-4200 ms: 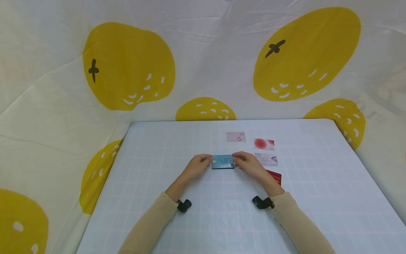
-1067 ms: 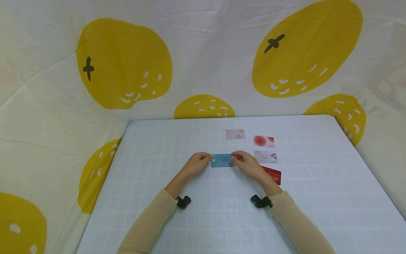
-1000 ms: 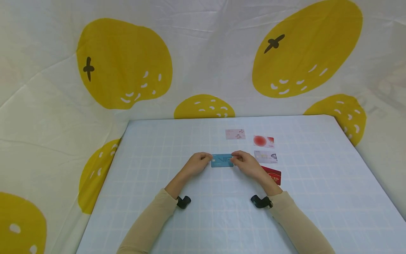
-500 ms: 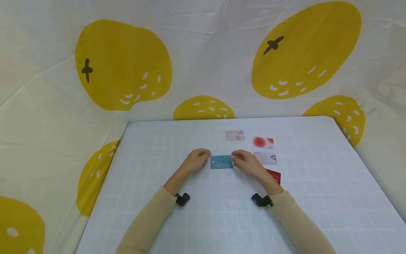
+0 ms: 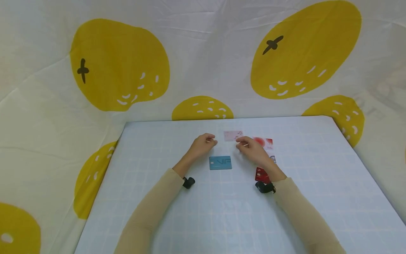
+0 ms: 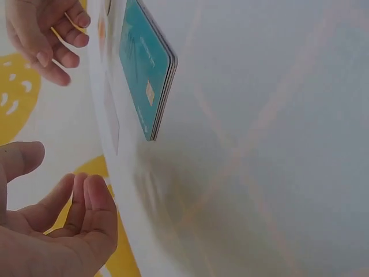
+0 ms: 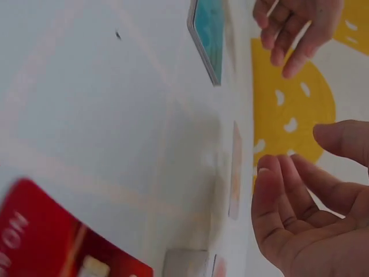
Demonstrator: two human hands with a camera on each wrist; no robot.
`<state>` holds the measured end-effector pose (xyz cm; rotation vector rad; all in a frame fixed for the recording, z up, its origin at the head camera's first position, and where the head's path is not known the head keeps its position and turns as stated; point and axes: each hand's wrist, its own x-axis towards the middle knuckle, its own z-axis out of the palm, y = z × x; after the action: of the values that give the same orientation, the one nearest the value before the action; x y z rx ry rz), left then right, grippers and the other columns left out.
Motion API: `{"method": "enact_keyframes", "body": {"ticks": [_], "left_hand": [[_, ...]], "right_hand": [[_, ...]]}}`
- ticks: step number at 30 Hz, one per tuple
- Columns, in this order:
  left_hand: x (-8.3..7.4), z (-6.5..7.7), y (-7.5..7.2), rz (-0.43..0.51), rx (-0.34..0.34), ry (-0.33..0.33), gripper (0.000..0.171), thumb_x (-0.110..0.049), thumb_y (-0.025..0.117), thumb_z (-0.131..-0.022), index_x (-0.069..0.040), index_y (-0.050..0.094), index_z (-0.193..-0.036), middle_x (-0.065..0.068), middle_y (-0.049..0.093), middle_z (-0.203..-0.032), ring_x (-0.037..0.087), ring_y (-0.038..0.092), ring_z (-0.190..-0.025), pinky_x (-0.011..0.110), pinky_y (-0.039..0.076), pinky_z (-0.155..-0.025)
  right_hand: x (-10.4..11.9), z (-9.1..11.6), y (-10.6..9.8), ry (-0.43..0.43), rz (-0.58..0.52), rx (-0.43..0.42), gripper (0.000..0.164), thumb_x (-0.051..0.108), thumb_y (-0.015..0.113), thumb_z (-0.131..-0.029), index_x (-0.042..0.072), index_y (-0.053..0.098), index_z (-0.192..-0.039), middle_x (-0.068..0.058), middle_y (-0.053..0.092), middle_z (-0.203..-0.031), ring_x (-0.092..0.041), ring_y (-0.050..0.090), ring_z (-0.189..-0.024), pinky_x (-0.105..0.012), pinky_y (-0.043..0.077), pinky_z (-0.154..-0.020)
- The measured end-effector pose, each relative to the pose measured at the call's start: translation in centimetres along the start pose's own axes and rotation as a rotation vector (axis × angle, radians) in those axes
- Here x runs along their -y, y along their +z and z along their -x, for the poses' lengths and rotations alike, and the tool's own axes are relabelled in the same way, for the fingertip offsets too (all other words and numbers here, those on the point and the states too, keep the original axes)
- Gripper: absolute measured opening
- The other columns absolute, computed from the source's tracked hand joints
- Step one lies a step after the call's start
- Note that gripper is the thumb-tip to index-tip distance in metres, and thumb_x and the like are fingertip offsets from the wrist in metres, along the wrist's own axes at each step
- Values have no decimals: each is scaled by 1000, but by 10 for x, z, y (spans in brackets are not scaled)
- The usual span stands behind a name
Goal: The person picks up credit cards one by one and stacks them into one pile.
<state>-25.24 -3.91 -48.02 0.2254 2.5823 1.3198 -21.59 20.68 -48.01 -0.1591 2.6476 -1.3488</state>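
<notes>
A teal VIP card (image 5: 220, 163) lies flat on the table; edge-on in the left wrist view, it tops a small card stack (image 6: 167, 95). My left hand (image 5: 203, 145) hovers behind and left of it, fingers loosely bent, holding nothing. Behind and right of the stack, my right hand (image 5: 252, 150) is raised with thumb and fingers apart, also holding nothing. A pale pink card (image 5: 232, 135) lies just beyond the hands. The right hand partly covers a card with a red circle (image 5: 266, 144) and a grey-white card (image 5: 273, 159); its wrist overlaps a red card (image 5: 260, 174).
A pale gridded cloth covers the table (image 5: 215, 218). Behind it hangs a white curtain (image 5: 212, 53) with yellow fruit prints, its lower edge meeting the table's far side. Black wrist cameras (image 5: 189, 182) sit on both wrists.
Both hands have let go of the teal card stack and moved away from me, toward the far side, spreading apart. The stack stays lying on the table.
</notes>
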Motion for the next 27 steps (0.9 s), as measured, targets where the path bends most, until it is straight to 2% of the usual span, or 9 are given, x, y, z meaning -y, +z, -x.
{"method": "enact_keyframes", "body": {"ticks": [7, 13, 17, 20, 24, 27], "left_hand": [[-5, -31, 4, -50, 4, 43, 40, -27, 65, -97, -6, 61, -131, 9, 64, -121, 24, 60, -111, 38, 50, -94], [-10, -53, 13, -111, 35, 74, 41, -25, 66, -97, -3, 60, -131, 12, 63, -122, 26, 59, -110, 38, 47, -97], [-10, -61, 21, -122, 73, 55, 43, -27, 67, -96, -7, 58, -133, 11, 61, -126, 25, 55, -113, 39, 46, -99], [-9, -65, 26, -123, 90, 16, 45, -30, 67, -96, -11, 57, -136, 11, 59, -129, 24, 54, -115, 42, 45, -100], [-13, -63, 26, -148, 108, -39, 50, -34, 67, -94, -17, 55, -139, 10, 57, -129, 25, 50, -114, 47, 44, -99], [-16, -60, 25, -190, 116, -51, 52, -34, 69, -93, -19, 54, -140, 9, 54, -125, 25, 46, -113, 48, 43, -97]], "right_hand": [[-6, -29, -20, -38, 40, -58, 36, 22, 61, -101, 3, 59, -132, -16, 63, -118, -34, 59, -109, -46, 50, -89], [-19, -53, -31, -41, 88, -59, 36, 19, 61, -101, 2, 57, -133, -19, 62, -121, -38, 58, -113, -51, 48, -94], [-24, -67, -35, -25, 116, -21, 38, 18, 62, -99, 1, 56, -134, -21, 60, -124, -38, 57, -115, -52, 46, -98], [-25, -73, -39, -1, 144, 32, 44, 18, 65, -97, 2, 53, -136, -22, 56, -129, -39, 51, -120, -53, 41, -104], [-28, -78, -41, -3, 219, 92, 52, 20, 71, -92, 2, 53, -137, -24, 52, -134, -41, 45, -124, -56, 34, -108], [-32, -80, -39, -19, 281, 109, 55, 22, 73, -90, 2, 54, -138, -24, 50, -133, -41, 42, -123, -58, 32, -107]]}}
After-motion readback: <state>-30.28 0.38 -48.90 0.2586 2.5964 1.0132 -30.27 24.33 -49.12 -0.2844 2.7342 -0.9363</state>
